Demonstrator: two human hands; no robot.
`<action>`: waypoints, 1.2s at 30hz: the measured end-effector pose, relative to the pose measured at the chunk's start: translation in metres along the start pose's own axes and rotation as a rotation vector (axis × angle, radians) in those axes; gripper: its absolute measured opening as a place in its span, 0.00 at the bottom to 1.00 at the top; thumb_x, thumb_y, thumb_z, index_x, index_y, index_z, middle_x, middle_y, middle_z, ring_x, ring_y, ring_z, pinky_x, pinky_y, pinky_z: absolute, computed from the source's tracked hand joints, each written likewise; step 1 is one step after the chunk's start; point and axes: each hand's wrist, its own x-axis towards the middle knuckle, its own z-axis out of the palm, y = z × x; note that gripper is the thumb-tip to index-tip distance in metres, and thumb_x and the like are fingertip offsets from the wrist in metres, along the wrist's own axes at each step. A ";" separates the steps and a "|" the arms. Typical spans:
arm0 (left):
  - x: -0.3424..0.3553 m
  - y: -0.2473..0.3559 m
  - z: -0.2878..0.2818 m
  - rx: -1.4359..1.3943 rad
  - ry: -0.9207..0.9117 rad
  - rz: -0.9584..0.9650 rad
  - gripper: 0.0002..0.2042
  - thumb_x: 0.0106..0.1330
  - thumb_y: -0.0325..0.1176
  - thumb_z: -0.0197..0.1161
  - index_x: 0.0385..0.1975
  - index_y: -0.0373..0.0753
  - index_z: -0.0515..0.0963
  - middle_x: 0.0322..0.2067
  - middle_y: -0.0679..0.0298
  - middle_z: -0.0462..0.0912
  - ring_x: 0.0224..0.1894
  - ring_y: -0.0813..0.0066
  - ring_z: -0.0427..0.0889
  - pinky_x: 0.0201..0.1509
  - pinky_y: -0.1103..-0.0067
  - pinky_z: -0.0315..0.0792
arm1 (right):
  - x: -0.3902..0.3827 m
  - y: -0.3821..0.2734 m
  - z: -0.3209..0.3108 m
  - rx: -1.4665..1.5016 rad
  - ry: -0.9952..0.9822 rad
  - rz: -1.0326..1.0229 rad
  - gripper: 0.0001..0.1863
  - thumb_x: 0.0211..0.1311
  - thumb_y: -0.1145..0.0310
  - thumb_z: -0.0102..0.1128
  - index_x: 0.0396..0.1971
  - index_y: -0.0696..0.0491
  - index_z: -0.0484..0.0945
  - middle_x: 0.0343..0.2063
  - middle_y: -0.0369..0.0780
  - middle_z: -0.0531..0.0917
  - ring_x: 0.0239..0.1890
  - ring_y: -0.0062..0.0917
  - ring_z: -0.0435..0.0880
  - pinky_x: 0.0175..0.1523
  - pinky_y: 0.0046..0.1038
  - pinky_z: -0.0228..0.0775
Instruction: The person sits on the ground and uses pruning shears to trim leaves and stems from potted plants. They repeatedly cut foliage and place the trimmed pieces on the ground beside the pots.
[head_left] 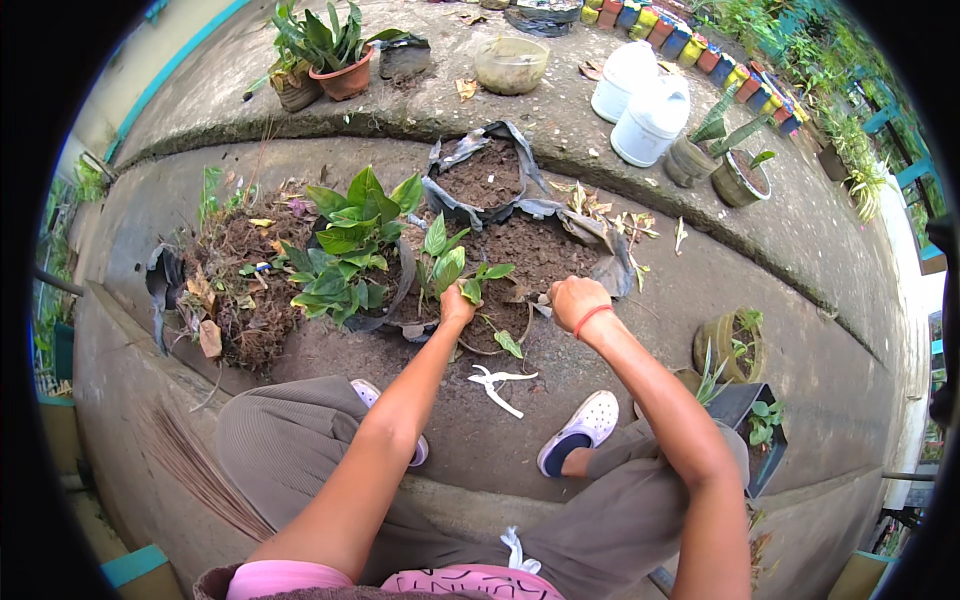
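My left hand (458, 305) is closed around a leafy green plant (450, 265) at the near side of the soil. Its fingers are partly hidden by the leaves. To the right, my right hand (578, 298), with a red band at the wrist, makes a fist over the near edge of a grey plastic grow bag (612, 262). What this fist holds is hidden from view. Dark loose soil (525, 250) fills the bag beyond both hands. White-handled pruning shears (497, 385) lie on the concrete between my feet.
Bushy potted plants (350, 235) and a heap of dry roots and leaves (240, 285) sit at the left. Another soil-filled bag (482, 175) stands behind. White jugs (650, 120), a bowl (511, 66) and potted plants (742, 178) stand beyond a concrete ledge. A planter (728, 348) is at right.
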 end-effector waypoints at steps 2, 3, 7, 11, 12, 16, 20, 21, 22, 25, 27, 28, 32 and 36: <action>-0.009 -0.005 -0.008 0.092 -0.005 -0.059 0.19 0.38 0.33 0.71 0.32 0.33 0.76 0.29 0.55 0.80 0.32 0.63 0.79 0.36 0.74 0.72 | -0.006 0.004 -0.022 -0.046 -0.109 0.013 0.10 0.48 0.69 0.50 0.30 0.53 0.79 0.31 0.45 0.80 0.35 0.34 0.80 0.39 0.31 0.72; -0.013 -0.008 -0.012 0.128 -0.039 -0.118 0.18 0.39 0.32 0.70 0.31 0.32 0.76 0.27 0.55 0.80 0.31 0.64 0.80 0.35 0.74 0.73 | -0.007 0.004 -0.031 -0.026 -0.183 0.025 0.12 0.45 0.70 0.52 0.32 0.54 0.78 0.34 0.45 0.80 0.37 0.34 0.80 0.41 0.32 0.72; -0.042 -0.014 -0.016 -0.036 -0.104 -0.083 0.11 0.46 0.26 0.63 0.29 0.28 0.76 0.24 0.54 0.80 0.24 0.70 0.80 0.30 0.77 0.73 | -0.012 -0.002 -0.040 -0.017 -0.228 0.037 0.14 0.46 0.71 0.52 0.35 0.54 0.78 0.36 0.47 0.78 0.40 0.36 0.79 0.41 0.32 0.72; -0.067 -0.005 0.001 0.038 0.090 0.318 0.13 0.47 0.22 0.57 0.35 0.35 0.76 0.33 0.53 0.78 0.37 0.59 0.76 0.44 0.74 0.69 | -0.006 -0.006 -0.015 0.077 -0.208 0.032 0.14 0.45 0.71 0.48 0.32 0.59 0.77 0.33 0.53 0.77 0.38 0.40 0.78 0.43 0.34 0.71; -0.069 -0.004 0.004 0.073 0.166 0.512 0.14 0.47 0.21 0.56 0.36 0.35 0.76 0.36 0.53 0.76 0.40 0.58 0.74 0.46 0.73 0.68 | -0.002 -0.009 -0.005 0.110 -0.225 0.049 0.14 0.45 0.70 0.48 0.32 0.60 0.77 0.33 0.53 0.77 0.38 0.40 0.78 0.43 0.34 0.71; -0.064 -0.002 0.005 0.209 0.009 0.452 0.15 0.47 0.21 0.55 0.38 0.36 0.75 0.37 0.54 0.73 0.41 0.57 0.72 0.47 0.70 0.66 | 0.010 -0.016 0.029 0.242 -0.264 0.095 0.15 0.48 0.68 0.48 0.31 0.63 0.76 0.34 0.55 0.76 0.41 0.41 0.77 0.45 0.35 0.70; -0.051 0.003 0.000 0.095 0.002 0.384 0.13 0.48 0.23 0.57 0.36 0.36 0.76 0.34 0.55 0.76 0.37 0.60 0.75 0.43 0.72 0.68 | 0.012 -0.015 0.033 0.271 -0.267 0.098 0.14 0.49 0.67 0.48 0.22 0.63 0.77 0.25 0.50 0.79 0.29 0.37 0.80 0.37 0.33 0.73; -0.048 0.007 0.000 -0.031 0.000 0.320 0.12 0.49 0.23 0.57 0.35 0.36 0.77 0.33 0.55 0.77 0.36 0.61 0.77 0.42 0.73 0.69 | 0.014 -0.007 0.025 0.343 -0.370 0.162 0.15 0.49 0.66 0.48 0.19 0.62 0.77 0.21 0.48 0.79 0.25 0.36 0.80 0.34 0.32 0.73; -0.045 0.010 -0.001 -0.174 -0.006 0.262 0.11 0.49 0.24 0.57 0.35 0.36 0.77 0.32 0.55 0.78 0.34 0.62 0.78 0.41 0.74 0.70 | 0.017 -0.001 0.017 0.415 -0.475 0.224 0.16 0.50 0.65 0.47 0.17 0.62 0.77 0.17 0.47 0.79 0.21 0.35 0.80 0.31 0.32 0.73; -0.035 0.019 0.000 -0.215 0.036 0.201 0.09 0.51 0.26 0.59 0.33 0.35 0.78 0.27 0.58 0.80 0.30 0.71 0.80 0.36 0.80 0.71 | 0.020 0.010 0.004 0.380 -0.511 0.081 0.20 0.52 0.60 0.45 0.12 0.60 0.76 0.09 0.43 0.76 0.14 0.30 0.78 0.24 0.30 0.71; -0.030 0.023 0.006 -0.544 -0.036 0.039 0.08 0.51 0.26 0.61 0.31 0.33 0.77 0.23 0.59 0.80 0.27 0.79 0.79 0.32 0.83 0.71 | 0.021 0.010 0.006 0.367 -0.518 0.089 0.19 0.52 0.62 0.46 0.13 0.60 0.76 0.10 0.44 0.76 0.14 0.30 0.78 0.24 0.30 0.71; -0.027 0.023 0.009 -0.466 -0.009 0.109 0.07 0.51 0.25 0.61 0.30 0.32 0.77 0.23 0.59 0.80 0.27 0.79 0.79 0.31 0.83 0.72 | 0.020 0.007 0.010 0.342 -0.508 0.079 0.18 0.52 0.63 0.46 0.13 0.61 0.77 0.10 0.44 0.76 0.15 0.30 0.78 0.24 0.30 0.71; -0.017 0.016 0.027 -0.301 0.012 0.249 0.06 0.51 0.24 0.60 0.28 0.32 0.76 0.22 0.60 0.79 0.26 0.79 0.78 0.29 0.83 0.72 | 0.021 0.003 0.024 0.559 -0.524 0.283 0.27 0.56 0.50 0.48 0.11 0.58 0.73 0.07 0.42 0.74 0.08 0.29 0.72 0.14 0.32 0.63; -0.003 0.003 0.048 -0.928 -0.183 -0.080 0.05 0.54 0.27 0.56 0.25 0.32 0.75 0.21 0.61 0.77 0.25 0.79 0.76 0.26 0.83 0.69 | 0.015 0.027 0.011 0.737 -0.552 0.285 0.24 0.54 0.52 0.52 0.10 0.58 0.71 0.07 0.39 0.71 0.07 0.24 0.68 0.12 0.28 0.58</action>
